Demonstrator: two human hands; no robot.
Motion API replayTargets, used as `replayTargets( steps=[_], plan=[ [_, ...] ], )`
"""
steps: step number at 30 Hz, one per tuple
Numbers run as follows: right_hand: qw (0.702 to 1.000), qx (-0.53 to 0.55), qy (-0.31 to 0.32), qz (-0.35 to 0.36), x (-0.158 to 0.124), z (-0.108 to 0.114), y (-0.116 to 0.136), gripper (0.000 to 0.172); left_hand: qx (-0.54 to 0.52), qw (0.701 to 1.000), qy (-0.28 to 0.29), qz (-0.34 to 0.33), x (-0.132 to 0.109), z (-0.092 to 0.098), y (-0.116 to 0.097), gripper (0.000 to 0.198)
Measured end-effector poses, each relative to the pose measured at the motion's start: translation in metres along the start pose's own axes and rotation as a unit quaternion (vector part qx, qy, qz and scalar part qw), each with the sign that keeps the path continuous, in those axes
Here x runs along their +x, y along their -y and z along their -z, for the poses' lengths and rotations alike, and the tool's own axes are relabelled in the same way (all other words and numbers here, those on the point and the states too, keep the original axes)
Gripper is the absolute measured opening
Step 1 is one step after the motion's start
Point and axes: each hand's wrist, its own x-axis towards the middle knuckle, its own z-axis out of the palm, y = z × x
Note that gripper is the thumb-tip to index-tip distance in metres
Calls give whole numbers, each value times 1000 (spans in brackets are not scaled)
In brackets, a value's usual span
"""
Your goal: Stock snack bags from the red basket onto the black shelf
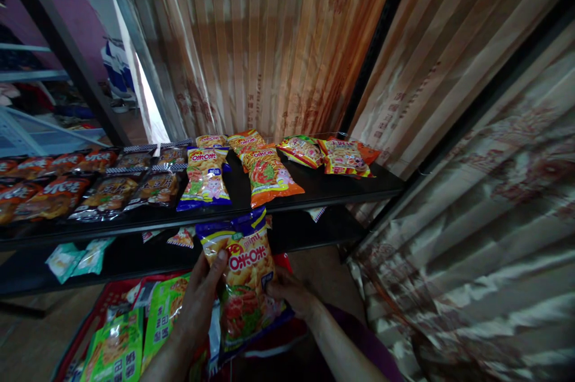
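A yellow and blue snack bag (247, 280) is held upright between my two hands, in front of the shelf. My left hand (204, 289) grips its left side, with the thumb on the front. On the opposite side my right hand (291, 292) closes round the bag's lower right edge. Behind it on the black shelf (238, 190) stands a similar blue-edged snack bag (205, 178). Beside that one lies an orange snack bag (272, 175). Below my left hand is a red basket (96, 304) holding green snack packets (119, 346).
Rows of dark-wrapped packets (108, 193) fill the shelf's left part. More snack bags (344, 157) lie at its right end. Teal packets (78, 259) rest on the lower shelf (27, 274). Black posts (372, 52) and a pleated curtain (269, 64) enclose the back and right.
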Motion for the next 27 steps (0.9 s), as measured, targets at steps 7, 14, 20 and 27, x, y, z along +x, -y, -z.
replayTargets(
  steps=[7, 14, 20, 27],
  plan=[
    [1000, -14, 5, -7, 2, -2, -1, 60, 12, 999, -41, 1, -3, 1, -1, 61],
    [1000, 10, 5, -13, 4, -3, -2, 61, -3, 1000, -16, 0, 1, 3, 0, 65],
    [1000, 13, -5, -14, 4, -3, -3, 61, -5, 1000, 15, 2, 1, 6, 2, 65],
    [1000, -9, -28, -1, 4, 2, -6, 58, 0, 1000, 14, 1, -1, -2, -4, 66]
  ],
)
